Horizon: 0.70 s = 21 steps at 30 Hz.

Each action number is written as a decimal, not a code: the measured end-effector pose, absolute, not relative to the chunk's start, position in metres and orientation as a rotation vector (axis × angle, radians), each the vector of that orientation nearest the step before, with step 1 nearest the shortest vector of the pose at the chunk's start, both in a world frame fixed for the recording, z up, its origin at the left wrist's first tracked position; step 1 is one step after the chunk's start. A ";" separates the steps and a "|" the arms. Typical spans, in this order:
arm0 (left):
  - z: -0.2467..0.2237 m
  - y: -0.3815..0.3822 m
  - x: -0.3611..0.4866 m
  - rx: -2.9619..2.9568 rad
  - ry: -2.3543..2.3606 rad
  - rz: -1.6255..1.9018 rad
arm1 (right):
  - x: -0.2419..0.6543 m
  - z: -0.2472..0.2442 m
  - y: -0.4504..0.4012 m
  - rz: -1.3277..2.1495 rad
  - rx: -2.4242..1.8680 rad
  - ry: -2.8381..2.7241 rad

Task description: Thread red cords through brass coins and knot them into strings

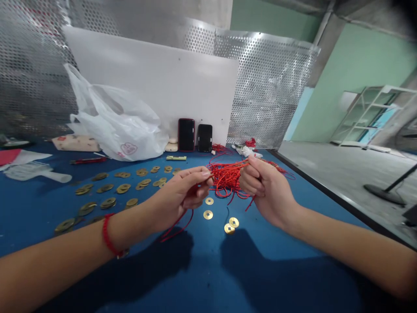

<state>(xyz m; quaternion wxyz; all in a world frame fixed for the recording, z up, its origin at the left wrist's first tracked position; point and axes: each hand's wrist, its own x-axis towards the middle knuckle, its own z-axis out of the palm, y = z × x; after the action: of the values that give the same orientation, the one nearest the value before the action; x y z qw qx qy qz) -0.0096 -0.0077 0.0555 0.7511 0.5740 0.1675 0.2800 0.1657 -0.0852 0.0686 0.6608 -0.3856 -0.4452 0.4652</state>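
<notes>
Both hands are raised above the blue table. My left hand (187, 191) is closed in a pinch on a red cord (186, 226), whose loose ends hang below the palm. Something small and darkish shows at the fingertips, too small to make out. My right hand (265, 187) is closed too, thumb against forefinger, with a red cord end (250, 203) sticking out under its fingers. Whether one cord runs between the hands I cannot tell. Behind them lies a tangled pile of red cords (226, 178). Several gold square-holed coins (208, 214) lie flat between the hands, two of them overlapping.
Small stacks of dull brass coins (123, 188) spread across the left of the blue table (208, 278). Behind stand a white plastic bag (127, 126) and two dark phones (186, 134) (205, 138) against a white board (156, 74). A lighter-coloured tube (176, 158) lies before them.
</notes>
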 end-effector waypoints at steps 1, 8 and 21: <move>0.056 -0.006 -0.010 1.265 0.370 0.627 | 0.167 0.068 -0.084 1.041 -0.878 -1.015; 0.058 0.002 -0.012 1.390 0.363 0.655 | 0.174 0.064 -0.076 0.817 -0.888 -1.132; 0.055 0.019 -0.012 1.494 0.421 0.962 | 0.208 0.069 -0.067 -0.116 -1.153 -1.861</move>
<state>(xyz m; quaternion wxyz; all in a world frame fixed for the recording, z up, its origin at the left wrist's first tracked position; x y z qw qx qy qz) -0.0119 0.0189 0.0549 0.6112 0.6475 0.1826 0.4169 0.2082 -0.0670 0.0692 0.4569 -0.4678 -0.7551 -0.0471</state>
